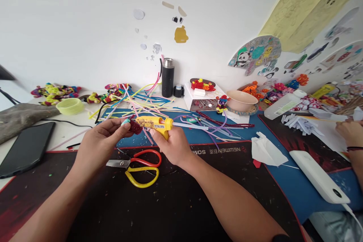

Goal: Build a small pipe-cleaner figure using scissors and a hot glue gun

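My right hand (174, 145) is closed around the handle of a yellow hot glue gun (151, 122), with a whitish glue stick (190, 125) poking out of its back end. The gun's nozzle points left at a small dark red fuzzy piece (136, 126), and I cannot tell whether they touch. My left hand (109, 136) pinches that piece between thumb and fingers; a bit of light turquoise shows at its thumb. Below the hands, scissors (141, 168) with one red and one yellow handle lie on the black mat (181, 204).
Pipe cleaners (147, 102) lie scattered behind the hands. A black thermos (168, 79) and a white box (202, 98) stand by the wall. At left is a phone (27, 149); at right, a crumpled tissue (268, 149), a white power bank (319, 176) and another person's hand (351, 134).
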`<state>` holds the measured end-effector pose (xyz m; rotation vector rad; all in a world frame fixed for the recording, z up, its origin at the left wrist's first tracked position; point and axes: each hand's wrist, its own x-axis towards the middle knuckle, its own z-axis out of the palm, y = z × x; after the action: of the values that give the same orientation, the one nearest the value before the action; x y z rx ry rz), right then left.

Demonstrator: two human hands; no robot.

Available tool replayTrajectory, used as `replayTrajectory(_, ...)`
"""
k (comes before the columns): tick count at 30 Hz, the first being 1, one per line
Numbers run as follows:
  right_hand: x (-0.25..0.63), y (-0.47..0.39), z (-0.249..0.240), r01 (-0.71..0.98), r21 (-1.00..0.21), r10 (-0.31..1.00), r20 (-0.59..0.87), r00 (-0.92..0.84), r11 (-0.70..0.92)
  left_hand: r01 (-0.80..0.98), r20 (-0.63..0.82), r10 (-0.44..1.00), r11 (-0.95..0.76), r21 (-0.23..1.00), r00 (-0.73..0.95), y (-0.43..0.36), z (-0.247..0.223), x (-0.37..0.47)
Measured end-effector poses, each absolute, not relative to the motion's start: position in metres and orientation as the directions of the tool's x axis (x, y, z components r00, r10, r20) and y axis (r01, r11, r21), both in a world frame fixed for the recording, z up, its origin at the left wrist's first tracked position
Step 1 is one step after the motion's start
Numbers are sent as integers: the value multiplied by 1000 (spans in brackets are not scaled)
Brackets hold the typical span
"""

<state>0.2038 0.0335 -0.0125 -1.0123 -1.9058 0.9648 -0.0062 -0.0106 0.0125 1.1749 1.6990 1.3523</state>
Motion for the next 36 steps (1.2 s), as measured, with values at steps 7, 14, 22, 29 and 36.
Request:
replayTrajectory(7,204,34,-13,298,-863,874,274,-401,407,245,41,925,57,968,-377,-9,12,-6)
replayTrajectory(14,205,33,-11,304,-864,877,266,-399,401,250,33,928,65,966,-372,-9,12,-8)
replayTrajectory(22,205,33,-11,318,-869,887,242,-393,378,259,46,926,57,964,-375,-8,13,-6)
replayTrajectory(29,205,32,-10,288,-885,893,246,-377,365,242,33,924,65,968,-381,-8,10,-9)
replayTrajectory(36,205,32,-10,269,-893,891,245,-382,361,235,24,923,72,969,-384,-10,12,-8)
